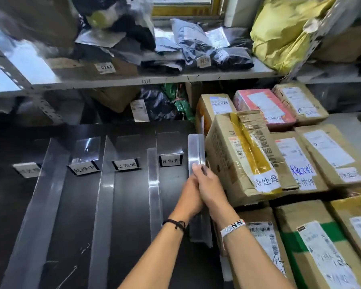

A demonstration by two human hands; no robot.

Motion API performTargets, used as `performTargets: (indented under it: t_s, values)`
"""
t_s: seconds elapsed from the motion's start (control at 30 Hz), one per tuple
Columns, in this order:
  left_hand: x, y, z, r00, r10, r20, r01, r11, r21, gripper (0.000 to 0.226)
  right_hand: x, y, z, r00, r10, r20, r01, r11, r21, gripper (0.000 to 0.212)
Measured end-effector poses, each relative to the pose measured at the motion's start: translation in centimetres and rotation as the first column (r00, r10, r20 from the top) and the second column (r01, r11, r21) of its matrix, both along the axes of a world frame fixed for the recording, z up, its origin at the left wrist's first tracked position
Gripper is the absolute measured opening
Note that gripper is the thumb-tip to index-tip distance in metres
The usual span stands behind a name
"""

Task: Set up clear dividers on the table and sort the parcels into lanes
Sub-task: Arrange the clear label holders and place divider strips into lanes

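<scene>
- the fourth divider stands at the right end of the dark table, up against the stacked parcels.
- its long axis runs straight away from the person, parallel to the three dividers standing to its left.
- both hands meet at its middle: the far half reaches ahead of the fingers, and the near half lies under the wrists.
- the right hand is on top and nearer the parcels, fingers closed over the divider's upper edge.
- the left hand lies against the divider's left side, half hidden by the right. i cannot tell how its fingers sit.
- a tilted box leans toward the divider from the right, touching it or just beside it. the next move likely turns on this, since the stack crowds the lane.
- small labels stand at the far end of the lanes.
- no parcel lies in any lane, so sorting looks not yet begun.
</scene>
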State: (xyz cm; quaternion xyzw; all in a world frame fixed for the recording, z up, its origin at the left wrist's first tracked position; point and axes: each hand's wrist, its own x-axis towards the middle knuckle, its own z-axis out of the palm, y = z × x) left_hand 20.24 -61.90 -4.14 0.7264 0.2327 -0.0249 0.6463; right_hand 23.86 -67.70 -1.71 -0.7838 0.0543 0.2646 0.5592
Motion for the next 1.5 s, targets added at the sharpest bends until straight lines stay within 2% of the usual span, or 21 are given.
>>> performTargets:
  t_s: [0.1,0.2,0.27,0.33,0.47,0.53,0.63,0.73,0.83,0.9,0.93,1.0,1.03,1.07,1.13,1.2,1.23,1.3,1.37,1.5]
  values:
    - [1.3,-0.9,-0.9,0.998,0.060,-0.027,-0.062,0.997,-0.044,0.018,1.8,-0.4,-0.3,0.993,0.103,0.050,-0.096,0.988,-0.119,0.063]
    - [2.2,-1.5,-1.1,0.999,0.046,-0.009,-0.046,0.998,-0.049,0.016,2.8,-0.8,-0.6,0.978,0.191,0.087,-0.165,0.955,-0.248,0.057]
    - [2.5,-1.6,-1.1,0.999,0.028,0.032,-0.028,0.999,-0.020,0.021,2.7,-0.8,-0.5,0.948,0.234,0.217,-0.133,0.908,-0.397,0.051]
    - [3.0,-1.6,-1.6,0.995,0.098,0.028,-0.098,0.995,0.003,0.030,2.5,-0.6,-0.2,0.907,0.276,0.317,-0.093,0.867,-0.490,0.058]
    - [2.7,-1.5,-3.0,0.978,0.193,-0.077,-0.205,0.953,-0.225,0.032,1.3,-0.3,-0.7,0.859,0.387,0.335,-0.116,0.785,-0.609,0.043]
    - [2.8,-1.1,-3.9,0.973,0.214,-0.087,-0.230,0.922,-0.311,0.034,1.1,-0.1,-0.9,0.863,0.386,0.326,-0.117,0.780,-0.614,0.050]
    - [3.6,-0.8,-3.4,0.970,0.218,-0.108,-0.243,0.849,-0.470,0.025,1.6,0.1,-1.0,0.882,0.351,0.315,-0.131,0.824,-0.552,0.076]
    - [4.2,-1.1,-3.0,0.973,0.217,-0.078,-0.229,0.867,-0.442,0.016,2.4,0.0,-0.9,0.912,0.310,0.268,-0.141,0.852,-0.504,0.083]
    - [3.4,-1.6,-3.3,0.983,0.157,-0.095,-0.183,0.849,-0.496,0.022,3.0,-0.2,-0.6,0.918,0.320,0.235,-0.166,0.847,-0.506,0.082]
    - [2.1,-1.6,-3.2,0.988,0.074,-0.132,-0.118,0.923,-0.366,0.009,3.2,-0.4,-0.5,0.918,0.336,0.212,-0.192,0.842,-0.504,0.082]
    - [1.5,-1.6,-3.4,0.989,0.013,-0.149,-0.045,0.976,-0.215,0.010,3.2,-0.4,-0.5,0.918,0.342,0.201,-0.203,0.841,-0.502,0.082]
    - [0.9,-1.4,-3.3,0.978,-0.086,-0.188,0.094,0.995,0.031,0.024,3.3,-0.4,-0.5,0.917,0.350,0.190,-0.219,0.842,-0.493,0.081]
    - [1.0,-1.2,-3.1,0.987,-0.064,-0.147,0.074,0.995,0.068,0.023,3.3,-0.3,-0.4,0.915,0.355,0.191,-0.225,0.843,-0.489,0.080]
    - [1.2,-1.0,-2.6,0.995,-0.032,-0.099,0.039,0.997,0.067,0.018,3.3,-0.3,-0.5,0.913,0.360,0.190,-0.230,0.843,-0.487,0.079]
    - [2.0,-0.8,-1.3,0.999,-0.002,-0.040,0.001,0.999,-0.037,0.016,3.4,-0.3,-0.6,0.912,0.361,0.193,-0.232,0.844,-0.484,0.078]
    - [3.0,-1.0,-1.0,0.999,0.039,0.025,-0.033,0.976,-0.214,0.029,3.6,-0.4,-0.7,0.915,0.353,0.195,-0.224,0.846,-0.484,0.078]
    - [3.3,-1.3,-0.9,0.997,0.059,0.048,-0.047,0.974,-0.220,0.028,3.6,-0.3,-0.7,0.917,0.349,0.193,-0.220,0.847,-0.483,0.078]
    - [3.0,-1.8,-0.9,0.999,0.045,0.017,-0.041,0.977,-0.210,0.004,3.7,-0.2,-0.8,0.922,0.340,0.184,-0.219,0.852,-0.475,0.075]
    - [2.1,-2.1,-1.0,1.000,0.004,0.000,-0.004,0.982,-0.186,0.025,3.8,-0.2,-0.8,0.925,0.339,0.174,-0.227,0.857,-0.463,0.073]
    - [0.9,-2.8,-0.8,1.000,-0.015,-0.022,0.012,0.989,-0.145,0.015,4.0,-0.4,-0.8,0.931,0.326,0.163,-0.228,0.869,-0.438,0.071]
